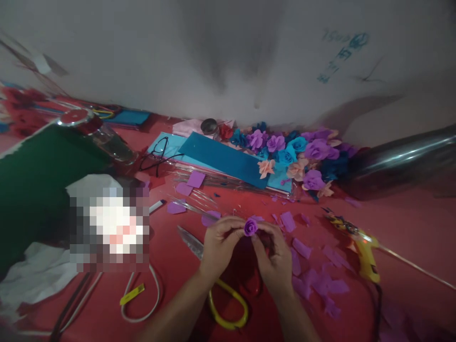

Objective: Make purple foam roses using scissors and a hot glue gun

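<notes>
A small purple paper rose (250,227) is pinched between the fingertips of both hands above the red surface. My left hand (220,243) curls round it from the left. My right hand (273,257) closes on it from the right. Beneath the hands lie scissors (228,304) with yellow handles, their blade pointing up left. Purple paper petals (313,278) are scattered to the right of my right hand.
A yellow glue gun (365,251) lies to the right, its cord trailing down. A heap of finished purple, blue and peach flowers (295,154) sits by the wall beside blue paper sheets (221,159). Glasses (158,154), a white cable (142,304), and green cloth (39,180) lie left.
</notes>
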Motion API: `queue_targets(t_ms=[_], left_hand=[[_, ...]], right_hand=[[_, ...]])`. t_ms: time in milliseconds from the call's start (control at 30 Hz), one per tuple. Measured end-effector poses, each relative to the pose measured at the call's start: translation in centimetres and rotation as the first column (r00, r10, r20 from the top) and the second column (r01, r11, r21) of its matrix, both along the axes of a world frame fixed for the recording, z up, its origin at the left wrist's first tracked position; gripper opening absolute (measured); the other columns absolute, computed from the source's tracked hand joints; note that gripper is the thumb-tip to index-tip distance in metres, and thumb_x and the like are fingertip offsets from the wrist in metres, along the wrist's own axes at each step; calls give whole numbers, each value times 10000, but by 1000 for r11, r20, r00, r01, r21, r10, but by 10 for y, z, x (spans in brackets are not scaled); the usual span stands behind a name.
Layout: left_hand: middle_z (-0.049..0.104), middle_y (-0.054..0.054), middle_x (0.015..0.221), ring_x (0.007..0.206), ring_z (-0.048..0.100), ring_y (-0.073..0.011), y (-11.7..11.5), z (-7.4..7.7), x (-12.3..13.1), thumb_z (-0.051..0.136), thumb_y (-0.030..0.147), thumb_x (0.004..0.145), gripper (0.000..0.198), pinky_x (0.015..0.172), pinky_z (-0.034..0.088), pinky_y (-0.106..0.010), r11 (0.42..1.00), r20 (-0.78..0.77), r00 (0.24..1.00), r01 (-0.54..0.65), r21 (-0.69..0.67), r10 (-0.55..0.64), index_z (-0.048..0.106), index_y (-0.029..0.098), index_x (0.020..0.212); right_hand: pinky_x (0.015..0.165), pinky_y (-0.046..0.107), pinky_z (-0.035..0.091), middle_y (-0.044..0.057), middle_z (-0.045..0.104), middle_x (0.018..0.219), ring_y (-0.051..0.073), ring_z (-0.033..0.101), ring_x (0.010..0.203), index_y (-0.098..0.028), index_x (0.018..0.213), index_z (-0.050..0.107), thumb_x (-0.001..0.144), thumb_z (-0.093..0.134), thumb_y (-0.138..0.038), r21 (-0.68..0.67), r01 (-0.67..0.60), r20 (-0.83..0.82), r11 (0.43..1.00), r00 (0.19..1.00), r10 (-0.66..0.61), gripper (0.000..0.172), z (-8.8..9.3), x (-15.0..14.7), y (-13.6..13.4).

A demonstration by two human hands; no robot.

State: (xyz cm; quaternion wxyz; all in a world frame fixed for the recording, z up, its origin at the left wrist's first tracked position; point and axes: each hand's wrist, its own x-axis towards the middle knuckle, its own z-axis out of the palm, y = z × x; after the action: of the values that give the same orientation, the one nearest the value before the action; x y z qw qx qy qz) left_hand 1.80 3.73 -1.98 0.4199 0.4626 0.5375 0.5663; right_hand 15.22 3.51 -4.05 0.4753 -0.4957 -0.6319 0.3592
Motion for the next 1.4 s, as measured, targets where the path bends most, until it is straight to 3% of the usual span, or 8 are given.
queue_targets(t_ms=[200, 467, 767, 900, 1067, 1267, 1400], left_hand=[[718, -14, 732, 701, 638, -142, 0, 1, 0, 641, 140, 722, 112, 686, 507, -236, 996, -37, 996, -78, -54, 76, 733, 204, 735], [729, -26, 734, 728, 657, -173, -3, -5, 5, 647, 95, 648, 164, 715, 517, -266, 998, 91, 995, -26, -64, 32, 747, 212, 705], [736, -35, 762, 733, 660, -179, -3, -7, 2, 655, 135, 685, 142, 730, 508, -280, 1000, 13, 1000, 21, 10, -22, 754, 225, 732], [735, -39, 778, 735, 655, -174, -4, -7, 2, 640, 125, 693, 154, 734, 506, -281, 1000, -32, 999, 23, 4, -22, 750, 222, 740], [731, -48, 776, 735, 653, -183, -3, -11, 4, 666, 177, 683, 99, 724, 506, -287, 1000, 38, 999, 7, -29, -6, 744, 212, 733], [729, -61, 761, 733, 646, -199, 1, -13, 2, 668, 253, 689, 124, 716, 501, -302, 994, 89, 996, -2, -107, 11, 752, 183, 748], [727, -57, 763, 745, 641, -195, 2, -15, 2, 673, 261, 687, 125, 730, 491, -297, 992, 96, 995, 6, -126, 6, 750, 179, 741]], right_hand=[[761, 344, 488, 50, 620, 899, 188, 583, 864, -225, 946, 604, 832, 549, -174, 12, -13, -60, 1000, 998, 14, 137, 5, 0, -4], [726, 328, 479, 42, 623, 843, 187, 581, 819, -211, 907, 605, 812, 564, -193, 102, 96, -14, 990, 995, -95, 106, 27, -3, -12], [704, 327, 458, 36, 607, 774, 178, 557, 764, -204, 807, 580, 820, 542, -219, 113, 182, 51, 977, 981, -189, 44, 35, -8, -16], [684, 309, 446, 26, 603, 751, 170, 548, 743, -203, 771, 580, 822, 530, -236, 72, 211, 50, 975, 975, -215, 78, 40, -9, -15], [672, 275, 440, 14, 609, 744, 159, 549, 723, -200, 748, 597, 813, 545, -251, -33, 195, 1, 980, 981, -195, 97, 44, -10, -13], [647, 264, 449, -3, 603, 697, 147, 543, 662, -199, 748, 600, 840, 534, -318, -268, 66, -266, 961, 954, -140, 164, 32, -12, -9], [685, 276, 464, -4, 609, 724, 146, 551, 683, -208, 775, 601, 842, 544, -318, -273, 66, -304, 960, 940, -151, 140, 30, -11, -8]])
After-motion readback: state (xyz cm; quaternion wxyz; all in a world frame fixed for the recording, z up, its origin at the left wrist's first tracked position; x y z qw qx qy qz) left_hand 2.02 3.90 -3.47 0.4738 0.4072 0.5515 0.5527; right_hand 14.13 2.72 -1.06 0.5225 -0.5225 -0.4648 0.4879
